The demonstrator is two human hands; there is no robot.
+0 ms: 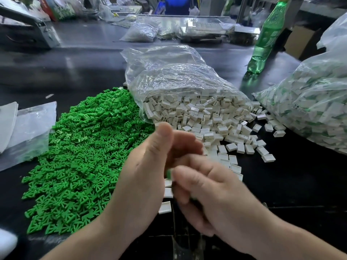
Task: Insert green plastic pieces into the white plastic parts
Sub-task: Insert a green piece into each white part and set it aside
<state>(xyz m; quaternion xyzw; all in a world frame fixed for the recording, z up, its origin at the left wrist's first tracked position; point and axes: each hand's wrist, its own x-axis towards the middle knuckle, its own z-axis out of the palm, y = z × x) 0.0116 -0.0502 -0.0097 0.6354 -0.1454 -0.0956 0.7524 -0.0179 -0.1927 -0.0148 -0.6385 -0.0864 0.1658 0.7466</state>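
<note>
My tabletop [84, 59] – dark, glossy, reflective. Green pieces [78, 156] – matt plastic. White parts [210, 117] – smooth plastic. Bag [169, 72] over them – clear, crinkled film. Bottle [266, 38] – shiny green plastic.

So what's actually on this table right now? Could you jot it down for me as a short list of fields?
Surface: dark table
Left: loose heap of green pieces
Middle: white parts spilling from a clear bag
Right: second bag, white parts with green showing inside
Back: green bottle, standing
Hands: left hand and right hand meet near the front, fingers curled
Held: a green sliver shows between them; it is blurred, so which hand grips it is unclear
</note>
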